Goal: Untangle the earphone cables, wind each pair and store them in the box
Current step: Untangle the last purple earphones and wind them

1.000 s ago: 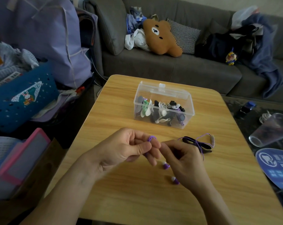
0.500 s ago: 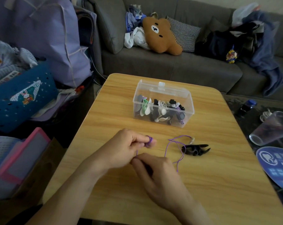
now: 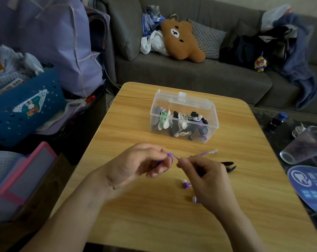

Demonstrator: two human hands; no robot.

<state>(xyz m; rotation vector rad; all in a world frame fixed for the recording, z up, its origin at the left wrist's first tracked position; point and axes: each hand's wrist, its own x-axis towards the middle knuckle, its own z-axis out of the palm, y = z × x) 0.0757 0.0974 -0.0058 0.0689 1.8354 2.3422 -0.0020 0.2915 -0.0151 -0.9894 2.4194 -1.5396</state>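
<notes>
A purple earphone cable (image 3: 172,157) is looped over the fingers of my left hand (image 3: 137,166), which holds the wound turns. My right hand (image 3: 206,176) pinches the cable just right of that loop. The cable's plug end (image 3: 212,152) trails off to the right above the table. Two purple earbuds (image 3: 186,184) hang below my right hand near the wooden table (image 3: 226,215). A black cable winder (image 3: 230,166) lies on the table behind my right hand. The clear plastic box (image 3: 184,116) stands further back, its lid raised, with several wound earphones inside.
A grey sofa with a brown bear cushion (image 3: 181,40) runs along the back. A tipped clear cup (image 3: 305,144) and a blue fan (image 3: 312,186) lie off the table's right edge. Bags and a pink-edged tablet (image 3: 25,173) crowd the left.
My right hand has risen from low under my left hand to level with it, drawing the cable round the left fingers. The earbuds have come back into view below.
</notes>
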